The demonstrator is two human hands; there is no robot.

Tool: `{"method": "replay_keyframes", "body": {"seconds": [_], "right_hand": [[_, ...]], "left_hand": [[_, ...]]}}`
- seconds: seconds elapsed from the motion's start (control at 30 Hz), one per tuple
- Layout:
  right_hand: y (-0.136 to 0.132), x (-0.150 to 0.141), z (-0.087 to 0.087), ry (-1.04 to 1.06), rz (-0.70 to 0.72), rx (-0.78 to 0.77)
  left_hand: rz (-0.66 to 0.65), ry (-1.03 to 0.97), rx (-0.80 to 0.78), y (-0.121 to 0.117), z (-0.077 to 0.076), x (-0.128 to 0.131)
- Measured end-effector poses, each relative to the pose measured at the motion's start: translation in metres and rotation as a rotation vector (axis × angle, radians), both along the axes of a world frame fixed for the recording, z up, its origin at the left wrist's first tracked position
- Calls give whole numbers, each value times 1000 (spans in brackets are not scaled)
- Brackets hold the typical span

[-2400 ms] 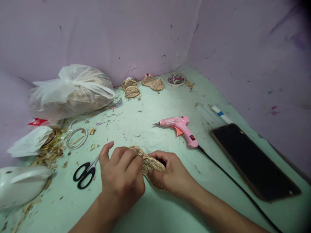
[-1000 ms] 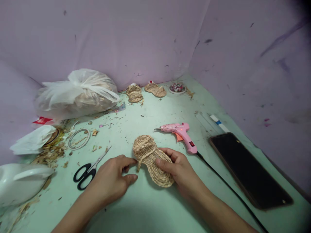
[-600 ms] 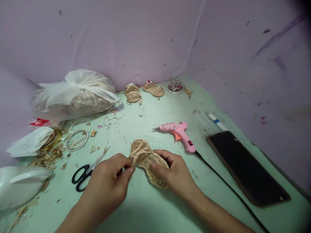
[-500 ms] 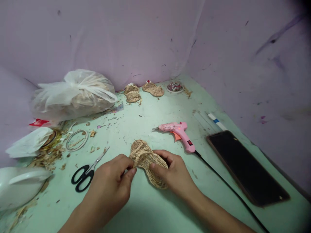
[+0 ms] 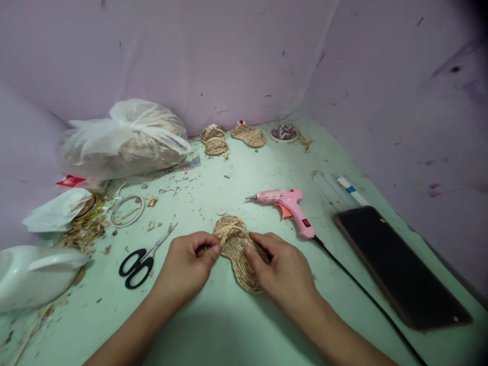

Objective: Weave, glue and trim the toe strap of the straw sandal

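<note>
A small woven straw slipper [image 5: 238,254] with crossed straps lies tilted between my hands, over the green tabletop. My right hand [image 5: 280,262] grips its heel end, thumb on top of the sole and fingers around the far edge. The thumb and fingers of my left hand [image 5: 194,259] pinch the left edge of the slipper where a strap meets the sole. A pink glue gun [image 5: 285,201] with a black cord rests to the right beyond my right hand. Black-handled scissors [image 5: 143,263] lie open left of my left hand.
At the back stand a stuffed white plastic bag [image 5: 129,142], finished straw slippers [image 5: 248,135] and a dish of beads [image 5: 284,132]. A dark phone [image 5: 400,267] lies at the right. A tape ring [image 5: 127,211], a white bottle [image 5: 38,277] and straw scraps [image 5: 82,229] are on the left.
The view has shifted slightly, so most things sit further right in the picture. My hands keep hold of the slipper, and its toe end now shows more from above.
</note>
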State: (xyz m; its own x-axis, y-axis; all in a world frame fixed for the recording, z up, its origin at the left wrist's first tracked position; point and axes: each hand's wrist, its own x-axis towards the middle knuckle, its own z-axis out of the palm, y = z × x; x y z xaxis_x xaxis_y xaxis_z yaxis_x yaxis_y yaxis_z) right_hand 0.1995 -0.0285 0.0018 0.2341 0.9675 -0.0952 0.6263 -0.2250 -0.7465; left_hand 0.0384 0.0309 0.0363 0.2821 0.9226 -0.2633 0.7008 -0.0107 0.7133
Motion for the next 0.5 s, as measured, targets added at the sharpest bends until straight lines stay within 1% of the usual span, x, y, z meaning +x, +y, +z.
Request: {"method": "replay_keyframes", "body": {"seconds": [0.07,0.13,0.23,0.3,0.37,0.43,0.5], "right_hand": [[-1,3,2,-147,-7,37],[-1,6,2,-174,-20,86],[-2,9,1,-118,-39,150],[-3,8,1,-92,-38,228],[-3,6,2,-22,-7,281],[-3,2,2,75,38,260],[-1,-3,0,124,61,206]], "left_hand": [[50,-70,-66,0,-2,2],[91,-130,-110,-1,-4,4],[145,-155,-126,-2,-6,7],[166,-154,-97,-4,-7,9],[160,-169,-58,-7,-8,10],[142,-183,-27,-9,-9,11],[132,-187,0,-11,-12,11]]}}
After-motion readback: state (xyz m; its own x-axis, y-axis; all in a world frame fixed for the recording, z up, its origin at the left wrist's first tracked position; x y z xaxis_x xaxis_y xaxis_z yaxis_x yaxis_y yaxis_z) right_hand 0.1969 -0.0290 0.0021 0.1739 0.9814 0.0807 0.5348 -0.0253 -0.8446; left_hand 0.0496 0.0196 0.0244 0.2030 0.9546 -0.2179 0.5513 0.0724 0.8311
